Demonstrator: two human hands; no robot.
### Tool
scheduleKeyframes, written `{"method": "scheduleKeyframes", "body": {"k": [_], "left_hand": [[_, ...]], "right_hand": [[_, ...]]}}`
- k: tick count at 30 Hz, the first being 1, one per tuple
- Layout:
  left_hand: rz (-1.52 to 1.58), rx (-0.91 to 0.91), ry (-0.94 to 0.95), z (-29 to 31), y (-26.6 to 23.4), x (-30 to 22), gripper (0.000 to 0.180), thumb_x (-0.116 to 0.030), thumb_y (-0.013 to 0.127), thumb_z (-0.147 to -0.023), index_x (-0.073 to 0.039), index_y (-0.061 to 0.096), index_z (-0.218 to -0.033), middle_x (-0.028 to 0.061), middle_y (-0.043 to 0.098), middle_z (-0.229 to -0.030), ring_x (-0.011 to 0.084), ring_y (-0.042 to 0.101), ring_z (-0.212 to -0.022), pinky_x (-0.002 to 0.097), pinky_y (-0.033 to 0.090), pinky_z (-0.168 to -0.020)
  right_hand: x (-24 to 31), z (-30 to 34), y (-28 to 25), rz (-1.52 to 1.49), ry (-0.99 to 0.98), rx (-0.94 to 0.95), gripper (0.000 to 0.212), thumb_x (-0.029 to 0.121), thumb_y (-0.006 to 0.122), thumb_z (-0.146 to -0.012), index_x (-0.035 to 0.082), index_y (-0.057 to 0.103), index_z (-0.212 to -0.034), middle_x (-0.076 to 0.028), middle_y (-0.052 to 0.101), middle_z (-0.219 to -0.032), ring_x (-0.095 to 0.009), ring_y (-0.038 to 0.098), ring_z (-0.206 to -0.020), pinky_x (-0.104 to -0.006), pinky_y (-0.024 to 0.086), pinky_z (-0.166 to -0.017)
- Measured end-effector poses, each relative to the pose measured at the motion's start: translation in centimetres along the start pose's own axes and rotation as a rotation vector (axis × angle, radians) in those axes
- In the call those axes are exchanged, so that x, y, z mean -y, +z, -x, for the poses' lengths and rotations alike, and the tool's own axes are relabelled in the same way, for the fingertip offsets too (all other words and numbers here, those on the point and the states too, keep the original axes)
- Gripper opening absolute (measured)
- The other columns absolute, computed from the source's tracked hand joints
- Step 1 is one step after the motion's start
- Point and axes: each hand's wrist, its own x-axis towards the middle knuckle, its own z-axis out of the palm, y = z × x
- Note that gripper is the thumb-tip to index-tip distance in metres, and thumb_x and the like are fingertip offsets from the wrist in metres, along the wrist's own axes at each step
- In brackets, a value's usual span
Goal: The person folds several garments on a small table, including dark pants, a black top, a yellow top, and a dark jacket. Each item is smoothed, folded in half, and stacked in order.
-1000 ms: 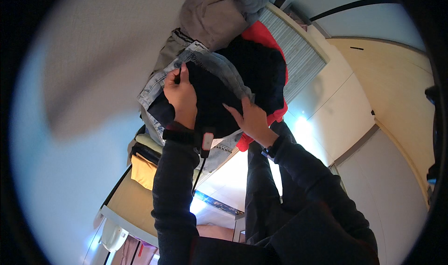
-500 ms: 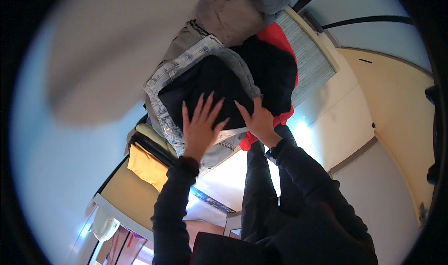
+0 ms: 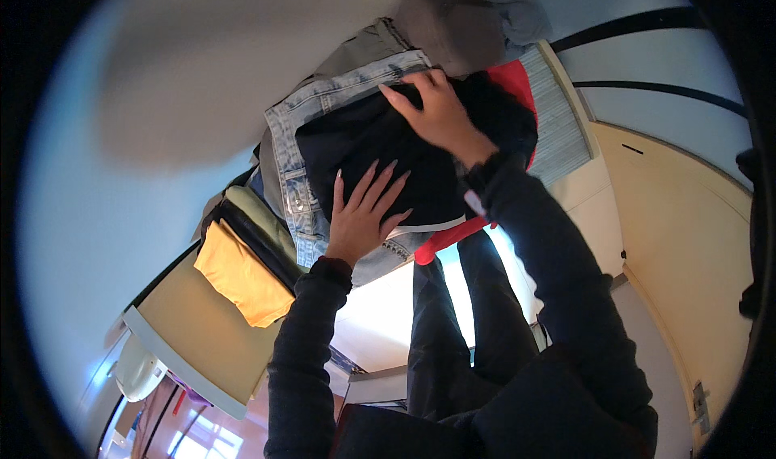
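A black garment (image 3: pixel 330 145) with a white strip at its near edge lies spread over light-blue denim (image 3: pixel 284 148), whose waistband shows along the far and left sides. My left hand (image 3: pixel 362 221) rests flat on its near part, fingers spread. Across its far right part reaches my right hand (image 3: pixel 443 120), thumb stretched out and apart from the fingers, which touch the cloth near the waistband. Nothing is visibly gripped by either hand. Red cloth (image 3: pixel 449 241) sticks out from under the black garment.
Grey clothes (image 3: pixel 457 23) are heaped behind, beside a grey-green garment (image 3: pixel 349 59). To the left lie folded yellow cloth (image 3: pixel 238 275), black cloth (image 3: pixel 257 245) and green cloth (image 3: pixel 263 216) on a tan surface (image 3: pixel 202 317). A ribbed grey surface (image 3: pixel 566 140) extends at right.
My right hand has moved from the garment's near right edge to its far side. Black cloth now covers the denim strip that showed at right. My left hand stays flat; the view has shifted.
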Motion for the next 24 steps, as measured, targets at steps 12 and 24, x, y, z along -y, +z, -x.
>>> {"method": "scheduleKeyframes", "body": {"k": [12, 24], "left_hand": [[-0.081, -0.633, -0.966, 0.1, 1.2, -1.1, 0.091, -0.057, 0.087, -0.057, 0.003, 0.051, -0.115, 0.0173, 0.051, -0.109, 0.034, 0.05, -0.102, 0.045, 0.039, -0.085], [0.374, -0.177, -1.058, -0.3, -1.8, 0.7, 0.08, -0.056, 0.086, -0.057, 0.002, 0.058, -0.105, 0.0165, 0.06, -0.099, 0.0323, 0.058, -0.096, 0.0437, 0.047, -0.078]], "right_hand": [[-1.6, -0.6, 3.1, 0.027, 0.52, -0.024, 0.054, 0.05, 0.049, -0.096, -0.003, 0.061, -0.1, -0.024, 0.066, -0.095, -0.041, 0.063, -0.094, -0.0465, 0.049, -0.077], [3.6, 8.5, 2.8, 0.129, -0.185, -0.213, 0.056, 0.031, 0.057, -0.095, 0.008, 0.039, -0.143, -0.027, 0.037, -0.143, -0.044, 0.036, -0.13, -0.0575, 0.026, -0.106]]}}
